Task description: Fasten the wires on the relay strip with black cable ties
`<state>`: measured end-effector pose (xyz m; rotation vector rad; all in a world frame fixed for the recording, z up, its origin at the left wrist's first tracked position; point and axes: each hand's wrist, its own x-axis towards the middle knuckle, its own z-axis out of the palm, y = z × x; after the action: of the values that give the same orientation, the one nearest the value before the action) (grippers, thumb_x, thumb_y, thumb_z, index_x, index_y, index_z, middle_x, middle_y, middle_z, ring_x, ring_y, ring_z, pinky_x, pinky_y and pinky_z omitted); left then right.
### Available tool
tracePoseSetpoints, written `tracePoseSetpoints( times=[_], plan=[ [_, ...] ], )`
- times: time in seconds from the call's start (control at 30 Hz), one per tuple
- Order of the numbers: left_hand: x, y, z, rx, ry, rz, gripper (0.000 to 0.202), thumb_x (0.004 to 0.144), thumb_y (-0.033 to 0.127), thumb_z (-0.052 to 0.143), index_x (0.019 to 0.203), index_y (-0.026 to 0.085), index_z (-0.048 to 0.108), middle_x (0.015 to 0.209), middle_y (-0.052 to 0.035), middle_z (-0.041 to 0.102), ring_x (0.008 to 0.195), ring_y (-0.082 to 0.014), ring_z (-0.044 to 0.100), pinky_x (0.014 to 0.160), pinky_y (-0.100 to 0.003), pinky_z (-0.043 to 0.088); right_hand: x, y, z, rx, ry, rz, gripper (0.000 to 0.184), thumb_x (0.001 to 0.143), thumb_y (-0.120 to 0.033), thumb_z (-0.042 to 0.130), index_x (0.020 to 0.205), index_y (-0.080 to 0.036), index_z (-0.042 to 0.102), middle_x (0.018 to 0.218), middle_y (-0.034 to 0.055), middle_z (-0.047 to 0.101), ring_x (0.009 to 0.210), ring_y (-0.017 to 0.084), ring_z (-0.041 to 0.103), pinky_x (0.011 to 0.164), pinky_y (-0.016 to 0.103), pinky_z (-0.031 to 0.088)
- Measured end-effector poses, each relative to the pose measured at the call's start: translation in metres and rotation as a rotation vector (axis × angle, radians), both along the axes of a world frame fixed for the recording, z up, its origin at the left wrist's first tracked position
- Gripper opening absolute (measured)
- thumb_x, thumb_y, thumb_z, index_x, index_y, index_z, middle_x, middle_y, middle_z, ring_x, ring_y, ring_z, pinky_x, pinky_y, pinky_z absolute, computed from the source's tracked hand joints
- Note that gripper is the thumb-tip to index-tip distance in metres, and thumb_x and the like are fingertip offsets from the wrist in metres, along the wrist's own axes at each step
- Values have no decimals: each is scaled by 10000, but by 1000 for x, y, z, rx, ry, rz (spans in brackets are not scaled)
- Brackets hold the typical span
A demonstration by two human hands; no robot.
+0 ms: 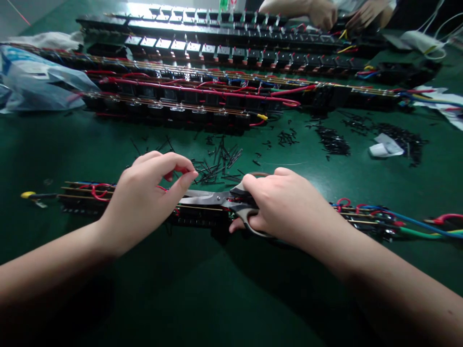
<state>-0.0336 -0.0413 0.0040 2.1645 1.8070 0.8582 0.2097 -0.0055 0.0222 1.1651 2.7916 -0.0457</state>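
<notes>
A long black socket strip (202,215) with copper bars and red wiring lies across the green mat in front of me. My right hand (285,205) is closed round the handles of grey scissors (217,197), whose blades point left over the strip. My left hand (148,193) hovers over the strip with thumb and fingers pinched on a thin red wire (169,177) right at the blade tips. The strip's left end carries a yellow-tipped lead (28,195). Its right end trails blue, green and red wires (415,224).
Several more wired socket strips (202,99) are stacked across the far half of the mat. Black offcuts (220,161) and small black parts (333,142) litter the middle. A plastic bag (32,82) lies far left. Another person's hands (325,14) work at the back right.
</notes>
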Motion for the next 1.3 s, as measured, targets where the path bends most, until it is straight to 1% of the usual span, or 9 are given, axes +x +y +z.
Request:
tracePoseSetpoints(
  times=[0.2, 0.37, 0.43, 0.53, 0.63, 0.73, 0.93, 1.13, 1.3],
  plan=[
    [-4, 2, 12, -223, -32, -43, 433, 943, 306, 538, 1358, 282, 657, 1283, -57, 760, 1114, -262, 709, 805, -350, 579, 0, 1, 0, 4, 2, 0, 442, 828, -582, 797, 937, -176, 662, 776, 105, 759, 696, 253, 670, 683, 343, 281],
    [-20, -4, 29, -93, 150, -95, 406, 935, 378, 508, 1282, 303, 706, 1162, -43, 778, 948, -261, 733, 871, -403, 610, -1, 2, 0, 9, 1, -2, 275, 829, -410, 788, 923, -179, 671, 754, 95, 759, 689, 249, 672, 670, 336, 276],
    [-32, -4, 33, -93, 304, -127, 429, 955, 420, 435, 1274, 312, 701, 1187, -49, 765, 974, -288, 736, 873, -440, 613, 0, 2, -1, 16, 5, 2, 334, 822, -479, 797, 907, -181, 672, 735, 96, 753, 688, 261, 677, 662, 335, 273],
    [-54, -4, 32, -268, 561, -145, 485, 938, 511, 403, 1275, 299, 680, 1166, -76, 767, 1006, -347, 740, 829, -497, 607, 1, 3, -3, 29, 0, 3, 504, 792, -655, 799, 899, -180, 669, 726, 105, 751, 692, 283, 689, 652, 338, 270],
    [-72, -2, 27, -465, 693, -243, 421, 869, 533, 533, 1161, 281, 700, 1075, -81, 787, 906, -338, 745, 773, -462, 590, 0, 2, -2, 35, -26, 2, 531, 796, -673, 794, 915, -172, 663, 738, 107, 756, 691, 285, 698, 655, 340, 277],
    [-80, 0, 27, -470, 756, -298, 311, 871, 437, 571, 1102, 272, 698, 1024, -65, 789, 866, -314, 740, 755, -429, 556, -1, 1, -2, 34, -46, -2, 547, 804, -681, 785, 934, -165, 657, 752, 103, 758, 697, 285, 706, 668, 343, 291],
    [-53, -18, 32, -161, 856, -269, 165, 865, 379, 650, 897, 223, 690, 810, -40, 739, 688, -267, 683, 654, -362, 454, 1, 1, -6, 41, -49, -7, 580, 810, -719, 752, 955, -166, 653, 790, 90, 763, 721, 284, 712, 676, 347, 300],
    [-6, -41, 25, -365, 822, -177, 448, 963, 381, 585, 553, 208, 637, 547, -88, 697, 469, -285, 660, 440, -314, 190, -1, 3, -5, 35, -72, -20, 588, 822, -712, 746, 986, -154, 659, 832, 94, 779, 740, 282, 718, 692, 343, 320],
    [9, -43, 28, -495, 844, -180, 310, 879, 30, 529, 713, 193, 734, 700, -89, 775, 650, -328, 765, 459, -311, 328, -3, 5, -4, 48, -116, -32, 637, 791, -757, 742, 995, -157, 668, 787, 98, 770, 761, 301, 720, 645, 328, 295]
  ],
)
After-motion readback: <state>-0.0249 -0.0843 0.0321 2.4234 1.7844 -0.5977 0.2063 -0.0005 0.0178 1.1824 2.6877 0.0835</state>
